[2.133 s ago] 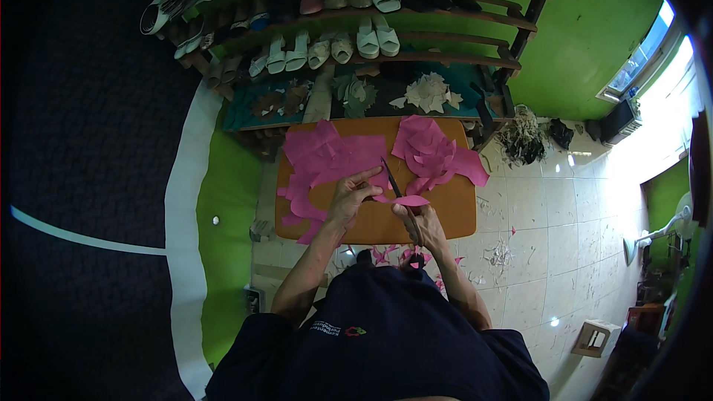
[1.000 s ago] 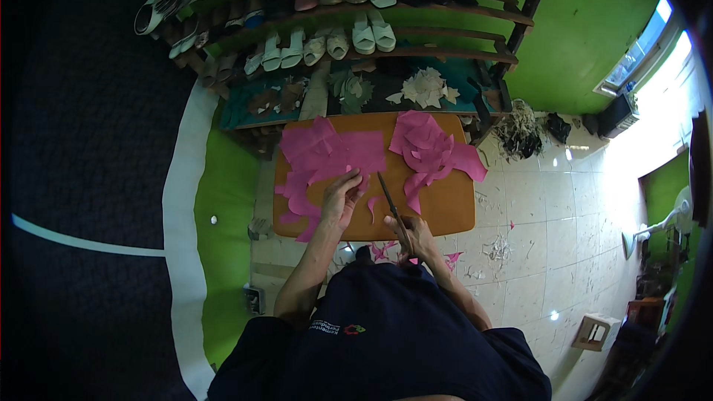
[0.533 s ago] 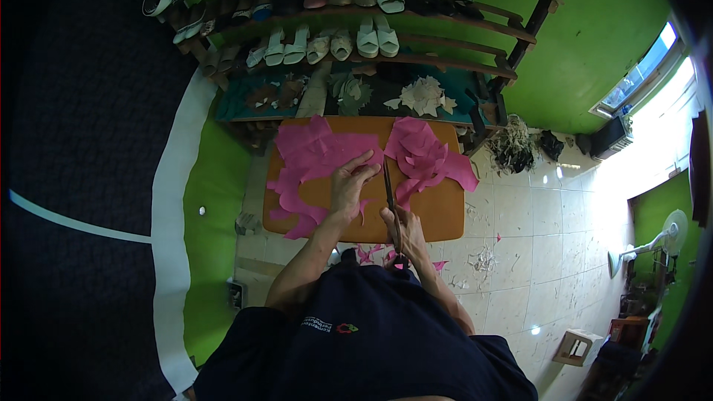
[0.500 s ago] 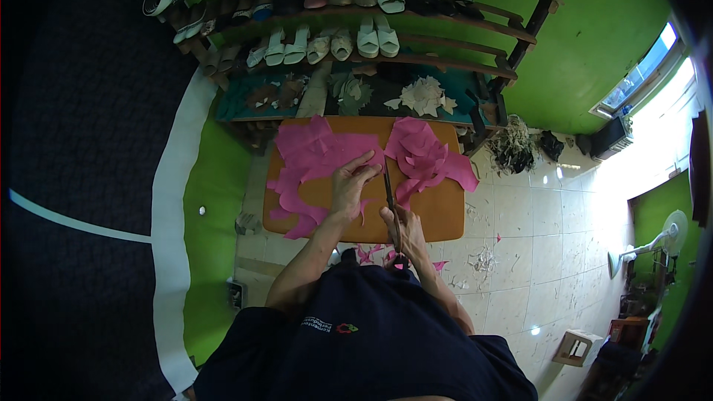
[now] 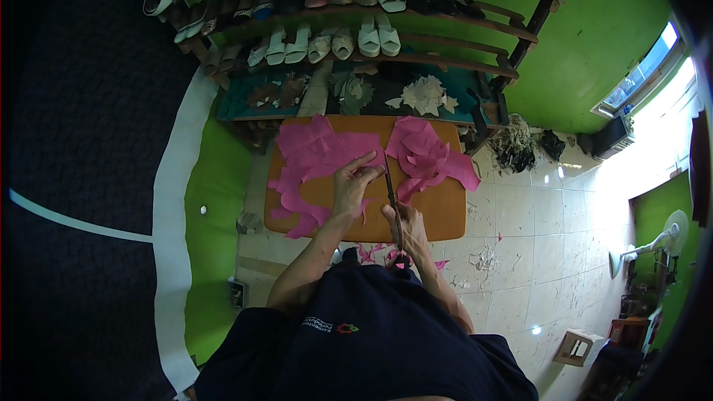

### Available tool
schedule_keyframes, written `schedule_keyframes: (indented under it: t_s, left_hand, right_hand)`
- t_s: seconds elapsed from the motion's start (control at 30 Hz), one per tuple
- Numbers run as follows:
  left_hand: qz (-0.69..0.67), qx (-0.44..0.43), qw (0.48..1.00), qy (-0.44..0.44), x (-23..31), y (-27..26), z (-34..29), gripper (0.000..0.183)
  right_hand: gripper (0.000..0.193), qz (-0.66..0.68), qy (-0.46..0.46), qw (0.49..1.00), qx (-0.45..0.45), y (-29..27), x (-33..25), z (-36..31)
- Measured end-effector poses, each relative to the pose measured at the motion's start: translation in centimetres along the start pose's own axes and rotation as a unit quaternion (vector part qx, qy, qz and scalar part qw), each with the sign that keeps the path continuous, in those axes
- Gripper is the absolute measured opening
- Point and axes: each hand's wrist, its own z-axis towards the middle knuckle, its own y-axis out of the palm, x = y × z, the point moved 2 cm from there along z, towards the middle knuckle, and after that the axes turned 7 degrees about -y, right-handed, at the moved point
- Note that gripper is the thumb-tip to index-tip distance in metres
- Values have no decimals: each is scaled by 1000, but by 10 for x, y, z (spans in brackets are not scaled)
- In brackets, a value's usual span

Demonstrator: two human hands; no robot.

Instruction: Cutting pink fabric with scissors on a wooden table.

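My left hand (image 5: 352, 183) pinches the edge of a pink sheet (image 5: 360, 145) between thumb and fingers. In my right hand (image 5: 409, 227) are dark, long-bladed scissors (image 5: 391, 191), their blades pointing away from me and reaching the sheet's right edge beside my left fingertips. Whether the blades are parted is too small to tell. The sheet and more pink pieces spread over the left side of an orange-brown table (image 5: 334, 194). A loose heap of pink pieces (image 5: 422, 154) lies to the right of the scissors.
Beyond the table stands a wooden rack (image 5: 445, 59) with rows of shoes and sandals; pale cut pieces (image 5: 423, 96) lie on its low shelf. Pink scraps (image 5: 371, 254) and shavings (image 5: 486, 258) litter the tiled floor. A white fan (image 5: 672, 234) stands at the right.
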Motion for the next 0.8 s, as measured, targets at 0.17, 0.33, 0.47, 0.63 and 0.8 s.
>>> schedule_keyframes:
  t_s: [0.17, 0.33, 0.47, 0.63, 0.8]
  left_hand:
    - [35, 33, 998, -26, 6, 5, -2, 43]
    - [32, 34, 998, -36, 13, 7, -3, 47]
    - [43, 23, 998, -26, 11, 3, -2, 49]
    - [53, -10, 997, -49, 7, 5, -11, 49]
    - [52, -24, 997, -50, 7, 12, -16, 52]
  right_hand:
    - [61, -24, 5, 1000, 14, -4, -11, 1]
    - [63, -31, 17, 999, 16, -5, -12, 1]
    - [64, -28, 42, 999, 4, -5, -15, -1]
    - [65, -5, 13, 1000, 11, -8, -20, 6]
    - [65, -27, 15, 1000, 4, -14, -22, 9]
